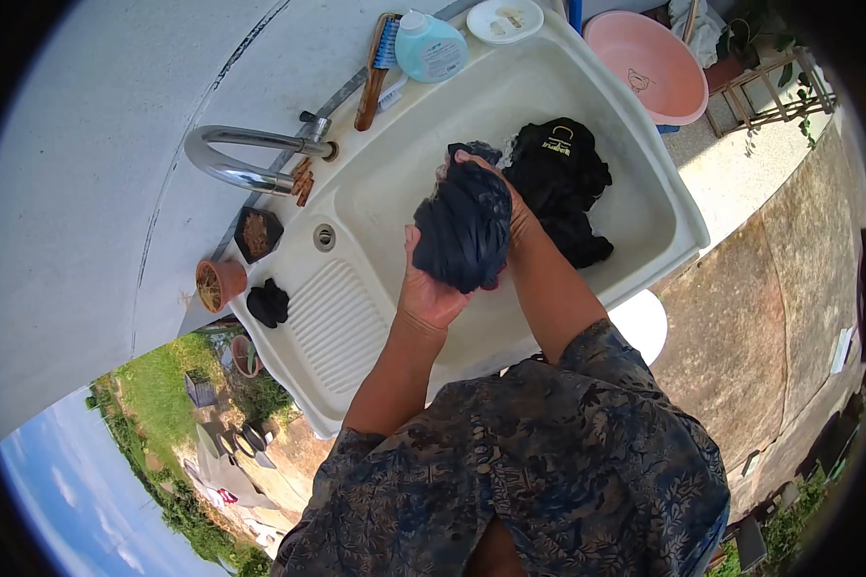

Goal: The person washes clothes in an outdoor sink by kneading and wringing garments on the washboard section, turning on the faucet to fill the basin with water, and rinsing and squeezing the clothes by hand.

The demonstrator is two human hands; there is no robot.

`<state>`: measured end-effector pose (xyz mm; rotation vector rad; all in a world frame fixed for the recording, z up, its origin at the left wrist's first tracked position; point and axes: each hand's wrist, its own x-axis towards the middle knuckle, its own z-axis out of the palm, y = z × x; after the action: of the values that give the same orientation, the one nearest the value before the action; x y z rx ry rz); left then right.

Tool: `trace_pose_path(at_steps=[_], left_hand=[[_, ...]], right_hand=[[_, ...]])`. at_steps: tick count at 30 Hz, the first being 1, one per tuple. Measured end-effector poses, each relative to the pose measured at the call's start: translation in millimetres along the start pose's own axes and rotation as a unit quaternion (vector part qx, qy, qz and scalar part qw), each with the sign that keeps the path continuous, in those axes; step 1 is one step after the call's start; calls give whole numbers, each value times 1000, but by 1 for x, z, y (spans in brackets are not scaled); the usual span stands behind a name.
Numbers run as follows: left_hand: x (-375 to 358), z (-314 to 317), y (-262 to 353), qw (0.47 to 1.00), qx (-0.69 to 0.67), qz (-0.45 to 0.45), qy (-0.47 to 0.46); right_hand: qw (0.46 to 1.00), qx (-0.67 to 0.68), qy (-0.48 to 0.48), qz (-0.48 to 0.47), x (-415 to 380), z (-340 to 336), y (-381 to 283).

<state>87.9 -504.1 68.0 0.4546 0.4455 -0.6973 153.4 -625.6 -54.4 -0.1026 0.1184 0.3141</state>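
A bunched dark wet cloth (464, 229) is held between my two hands above the sink basin (587, 82). My left hand (431, 293) cups it from the lower left, with the thumb up along its side. My right hand (512, 197) wraps its upper right side, and the fingertips show at the top. Another black garment (558, 173) with yellow lettering lies crumpled in the basin, to the right of my hands. A small black cloth (268, 304) rests at the sink's left edge, beside the ribbed washboard (332, 322).
A curved metal faucet (245, 173) reaches over the sink's left part near the drain (324, 237). Along the back rim are a wooden brush (375, 77), a blue bottle (431, 48) and a white dish (503, 19). A pink basin (648, 72) stands beyond the right corner.
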Motion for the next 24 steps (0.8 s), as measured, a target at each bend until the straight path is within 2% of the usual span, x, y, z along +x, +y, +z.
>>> trace_pose_path(at_steps=[2, 3, 4, 5, 6, 7, 8, 9, 10, 12, 13, 14, 15, 16, 17, 18, 19, 20, 22, 24], left_hand=[[-1, -5, 6, 998, 38, -32, 37], [1, -7, 14, 985, 158, -68, 10], [6, -9, 21, 956, 275, -103, -18], [14, -12, 27, 928, 353, -114, -11], [24, -21, 29, 930, 351, -113, -9], [33, -29, 31, 832, 548, -87, 19], [44, -37, 32, 692, 718, -61, 45], [50, -22, 33, 565, 822, -60, 42], [50, -27, 28, 566, 821, -63, 42], [57, -41, 20, 499, 856, 67, 117], [59, -47, 23, 493, 860, 102, 89], [60, -54, 32, 493, 860, 100, 86], [57, -53, 44, 501, 862, 32, 74], [52, -41, 48, 506, 859, -37, 60], [45, -28, 46, 437, 891, -31, 120], [39, -23, 47, 435, 892, -31, 118], [33, -20, 51, 428, 894, -16, 132], [32, -17, 56, 421, 895, 2, 146], [24, -23, 63, 410, 900, -31, 144], [9, -39, 65, 587, 785, 158, 118]], right_hand=[[973, -68, 180, 123, -4, 28, -21], [941, -330, 67, 38, 3, 5, -20], [940, -330, 69, 41, 4, 10, -25], [776, -630, 43, 6, 5, 16, -29], [520, -854, 8, -30, 9, 21, -31], [520, -854, 4, -28, 17, 21, -28], [584, -805, 98, 40, 25, 21, -23], [636, -739, 191, 110, 29, 18, -15], [637, -738, 192, 114, 28, 12, -6], [632, -730, 258, 24, 26, 8, 3], [631, -730, 261, 20, 26, 9, 6], [690, -682, 242, -10, 20, 8, 14], [746, -626, 222, -39, 12, 9, 23], [747, -624, 227, -37, 6, 11, 30], [742, -645, 179, -30, 3, 14, 33], [735, -665, 128, -24, -2, 21, 35], [709, -694, 125, -8, -9, 37, 34], [707, -695, 127, -14, -6, 36, 34], [711, -669, 207, -61, -6, 33, 46], [716, -652, 231, -97, -4, 34, 47]])
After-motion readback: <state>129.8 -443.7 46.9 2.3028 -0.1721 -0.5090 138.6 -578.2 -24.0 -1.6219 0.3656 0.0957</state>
